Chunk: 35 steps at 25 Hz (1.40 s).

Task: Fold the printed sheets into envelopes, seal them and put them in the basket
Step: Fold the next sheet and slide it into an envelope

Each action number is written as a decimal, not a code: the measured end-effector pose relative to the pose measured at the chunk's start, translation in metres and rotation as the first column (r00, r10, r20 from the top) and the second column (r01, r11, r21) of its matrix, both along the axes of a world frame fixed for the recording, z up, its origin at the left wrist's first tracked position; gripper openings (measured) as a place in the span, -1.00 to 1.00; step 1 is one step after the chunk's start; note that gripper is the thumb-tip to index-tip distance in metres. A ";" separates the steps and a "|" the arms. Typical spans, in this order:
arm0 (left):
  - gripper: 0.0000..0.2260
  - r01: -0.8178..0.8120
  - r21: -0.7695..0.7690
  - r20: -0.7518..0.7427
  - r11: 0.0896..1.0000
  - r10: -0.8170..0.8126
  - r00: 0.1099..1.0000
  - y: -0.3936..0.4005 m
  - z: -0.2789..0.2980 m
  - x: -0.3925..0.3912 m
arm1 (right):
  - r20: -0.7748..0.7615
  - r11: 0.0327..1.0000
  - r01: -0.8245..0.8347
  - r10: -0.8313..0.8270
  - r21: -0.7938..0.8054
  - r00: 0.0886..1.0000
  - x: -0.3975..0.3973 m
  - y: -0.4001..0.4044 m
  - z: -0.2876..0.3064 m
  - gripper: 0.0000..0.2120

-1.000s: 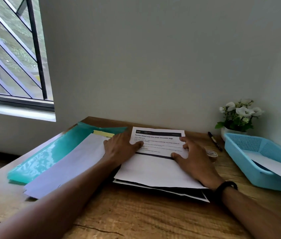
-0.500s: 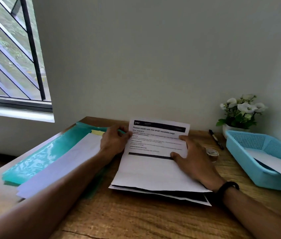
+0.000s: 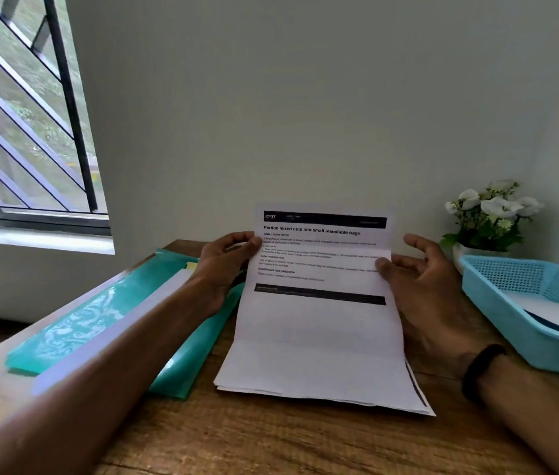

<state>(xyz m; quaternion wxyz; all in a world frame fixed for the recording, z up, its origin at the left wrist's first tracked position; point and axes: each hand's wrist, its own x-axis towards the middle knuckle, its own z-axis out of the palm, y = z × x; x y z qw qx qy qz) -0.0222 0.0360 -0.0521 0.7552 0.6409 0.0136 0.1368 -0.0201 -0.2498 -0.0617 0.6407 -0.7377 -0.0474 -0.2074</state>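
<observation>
Printed sheet: centre of the desk, top part lifted and tilted up toward the wall, lower part lies on the stack of sheets. Black header bar w/ number 3797, a bold title, a second dark bar lower. All places below are given relative to this sheet.

Left hand: at the sheet's left edge, upper part. Fingers curled, thumb and fingers pinch the edge.

Right hand: at the sheet's right edge, approx. same height. Thumb lies on the front of the paper; the other fingers are spread and half bent beside the edge. If they touch the back of the sheet, cannot tell. Black band on the wrist.

Stack of sheets: directly under the sheet, edges show at the bottom and bottom right.

Basket: light blue, to the right, near the right hand but apart. A white paper lies inside and sticks over the rim.

Green folder: to the left, flat on the desk, partly under the left forearm. A white sheet lies on it, w/ a small yellow note at the far end.

Flower pot: behind and right, white flowers, at the wall, just behind the basket.

Window: far left, w/ dark bars.
</observation>
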 end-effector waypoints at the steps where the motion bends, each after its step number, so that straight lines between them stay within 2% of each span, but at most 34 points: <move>1: -0.77 0.024 0.022 0.005 0.999 -0.024 1.000 -0.002 0.000 -0.001 | -0.027 0.999 -0.027 0.028 0.044 0.999 0.001 -0.003 0.002 -0.46; 6: -0.66 0.200 0.167 -0.039 0.965 -0.196 0.980 -0.015 0.004 -0.008 | -0.052 0.993 -0.047 0.053 0.110 0.997 0.001 -0.014 0.010 -0.69; 9: -0.60 0.244 0.228 -0.033 0.943 -0.243 0.969 -0.021 0.001 -0.011 | -0.116 0.996 -0.010 0.021 0.094 0.993 0.002 -0.015 0.011 -0.76; 11: -0.70 0.243 0.294 -0.009 0.924 -0.252 0.968 -0.019 -0.001 -0.012 | -0.161 0.986 -0.030 0.057 0.165 0.985 0.003 -0.013 0.010 -0.77; 13: -0.85 0.238 0.368 0.018 0.899 -0.262 0.965 -0.015 -0.001 -0.010 | -0.202 0.947 -0.116 0.182 0.300 0.962 0.001 -0.013 0.013 -0.76; 14: -0.82 0.229 0.386 0.015 0.894 -0.254 0.967 -0.014 -0.001 -0.010 | -0.215 0.927 -0.163 0.244 0.337 0.946 0.000 -0.014 0.015 -0.76; 17: -0.64 0.193 0.394 -0.004 0.899 -0.208 0.978 -0.012 -0.002 -0.008 | -0.220 0.901 -0.262 0.349 0.346 0.911 0.000 -0.015 0.018 -0.72; 18: -0.61 0.181 0.396 -0.003 0.900 -0.196 0.981 -0.012 -0.003 -0.007 | -0.227 0.904 -0.296 0.372 0.307 0.900 0.001 -0.015 0.018 -0.65; 20: -0.58 0.142 0.379 0.008 0.914 -0.157 0.988 -0.013 -0.003 -0.007 | -0.254 0.913 -0.346 0.394 0.214 0.883 0.007 -0.017 0.011 -0.33; 22: -0.55 0.116 0.336 0.030 0.935 -0.134 0.991 -0.012 -0.002 -0.007 | -0.260 0.907 -0.382 0.417 0.175 0.871 0.010 -0.019 0.006 -0.21; 26: -0.62 0.074 0.241 0.065 0.968 -0.092 0.994 -0.015 0.004 -0.010 | -0.222 0.900 -0.412 0.435 0.144 0.872 0.009 -0.019 0.005 -0.38; 28: -0.75 0.083 0.113 -0.001 0.990 -0.084 0.996 -0.017 0.006 -0.010 | -0.176 0.912 -0.358 0.393 0.199 0.903 0.012 -0.019 0.006 -0.45; 29: -0.70 0.113 0.066 -0.058 0.991 -0.109 0.992 -0.016 0.007 -0.011 | -0.152 0.916 -0.333 0.370 0.223 0.917 0.013 -0.019 0.006 -0.46; 31: -0.58 0.172 0.091 -0.161 0.981 -0.156 0.975 -0.013 0.007 -0.011 | -0.119 0.924 -0.294 0.330 0.245 0.936 0.015 -0.021 0.005 -0.46; 33: -0.69 0.188 0.205 -0.165 0.961 -0.155 0.974 -0.012 0.005 -0.013 | -0.086 0.928 -0.286 0.314 0.241 0.946 0.014 -0.022 0.007 -0.49; 35: -0.76 0.164 0.218 -0.124 0.962 -0.139 0.982 -0.012 0.004 -0.012 | -0.057 0.934 -0.282 0.301 0.219 0.952 0.013 -0.023 0.007 -0.54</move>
